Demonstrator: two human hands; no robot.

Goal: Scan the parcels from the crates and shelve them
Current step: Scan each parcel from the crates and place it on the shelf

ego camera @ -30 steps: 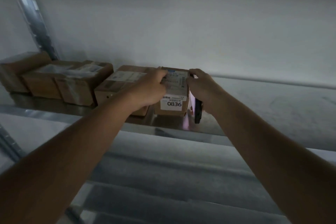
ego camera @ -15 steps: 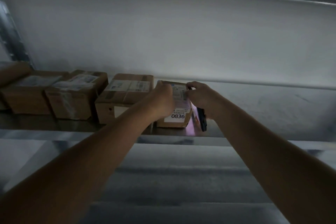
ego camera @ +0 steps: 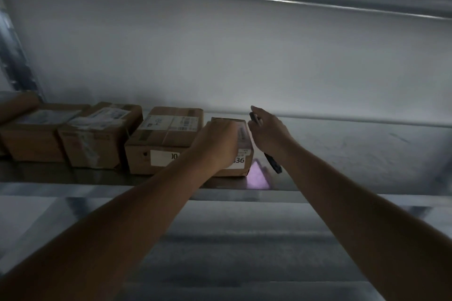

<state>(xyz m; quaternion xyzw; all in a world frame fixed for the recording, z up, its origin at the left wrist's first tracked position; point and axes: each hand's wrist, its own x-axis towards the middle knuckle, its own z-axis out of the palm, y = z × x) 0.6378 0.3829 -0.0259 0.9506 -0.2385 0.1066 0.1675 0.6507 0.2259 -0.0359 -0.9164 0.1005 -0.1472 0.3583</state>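
Note:
A small cardboard parcel (ego camera: 243, 134) with a white number label ending in 36 stands on the metal shelf (ego camera: 342, 154), at the right end of a row of boxes. My left hand (ego camera: 217, 142) lies over its top and front, fingers curled on it. My right hand (ego camera: 267, 133) is just right of the parcel and apart from it. It holds a dark flat scanner (ego camera: 274, 165) whose lower end sticks out under the wrist and throws a purple glow on the shelf.
Three more brown parcels (ego camera: 168, 139) (ego camera: 97, 134) (ego camera: 36, 134) line the shelf to the left, touching one another. A white back wall (ego camera: 220, 56) closes the shelf behind. Bare shelf runs to the right. An upright post (ego camera: 14, 56) stands at far left.
The parcel has slid back on the shelf beside the neighbouring box. My right hand has come off the parcel and lifted to its right with the scanner.

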